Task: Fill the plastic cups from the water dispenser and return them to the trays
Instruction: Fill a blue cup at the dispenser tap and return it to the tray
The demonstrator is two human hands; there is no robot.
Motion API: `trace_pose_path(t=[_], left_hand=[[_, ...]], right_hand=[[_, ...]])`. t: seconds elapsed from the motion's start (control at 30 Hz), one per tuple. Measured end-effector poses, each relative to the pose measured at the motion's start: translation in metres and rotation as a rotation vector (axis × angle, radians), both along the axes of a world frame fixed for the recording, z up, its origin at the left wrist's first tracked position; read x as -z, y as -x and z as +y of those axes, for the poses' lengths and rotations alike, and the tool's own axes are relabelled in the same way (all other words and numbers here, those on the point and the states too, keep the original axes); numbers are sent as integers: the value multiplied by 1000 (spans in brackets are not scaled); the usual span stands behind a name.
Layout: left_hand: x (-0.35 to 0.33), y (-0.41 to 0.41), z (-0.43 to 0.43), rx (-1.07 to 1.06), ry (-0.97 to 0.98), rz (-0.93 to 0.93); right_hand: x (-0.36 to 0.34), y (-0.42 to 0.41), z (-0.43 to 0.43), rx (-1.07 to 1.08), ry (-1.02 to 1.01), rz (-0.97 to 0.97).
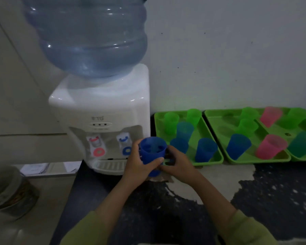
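Fingers of my left hand (pixel 140 165) and right hand (pixel 179 167) are curling round the upright blue cup (pixel 153 151); the blue tap (pixel 124 139) is lying just left of it, nearer my left hand.

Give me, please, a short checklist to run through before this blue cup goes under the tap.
1. Grip: left hand and right hand both hold the blue cup: ok.
2. Cup mouth up: ok.
3. Cup under the blue tap: not ok, it is off to the tap's right.
4. Drip tray free of other cups: ok.
5. Water level in the bottle: cannot tell.
6. Bare spot on the nearest tray: ok.
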State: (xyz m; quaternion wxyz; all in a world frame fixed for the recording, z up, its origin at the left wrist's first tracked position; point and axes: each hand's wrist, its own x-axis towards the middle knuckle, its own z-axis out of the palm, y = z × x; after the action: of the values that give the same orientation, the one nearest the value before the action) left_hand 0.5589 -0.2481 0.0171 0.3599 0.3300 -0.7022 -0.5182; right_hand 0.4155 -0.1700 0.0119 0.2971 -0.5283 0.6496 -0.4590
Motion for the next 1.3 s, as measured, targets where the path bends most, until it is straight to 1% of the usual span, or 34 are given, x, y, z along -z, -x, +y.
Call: trace_pose_path(t=[0.13,0.2,0.33,0.5,0.7,0.87,1.03,1.17,1.3], left_hand=[[14,-44,-2,-68,-61,-50],[22,-63,-3,-124,-87,-92],[38,-93,-14,-257,-160,-227],[47,-114,-41,-387,-228,-271],[46,-121,-71,-396,-196,-288],[38,-116,-84,-364,-125,-283],[38,-116,-95,-338,-75,-285],[42,-120,-100,-298,-59,-279],[44,-122,-102,-267,-45,-266]], right_hand=[[1,-24,-7,-72,-43,-7],[1,-35,-14,-61,-74,-8],[3,-59,-35,-29,-124,74],[8,-88,-53,-69,-125,126],[8,-107,-71,-97,-147,146],[13,-114,-81,-81,-175,159],[21,-123,-87,-60,-211,126],[23,-131,-92,8,-167,111],[16,-139,-105,94,-73,99]])
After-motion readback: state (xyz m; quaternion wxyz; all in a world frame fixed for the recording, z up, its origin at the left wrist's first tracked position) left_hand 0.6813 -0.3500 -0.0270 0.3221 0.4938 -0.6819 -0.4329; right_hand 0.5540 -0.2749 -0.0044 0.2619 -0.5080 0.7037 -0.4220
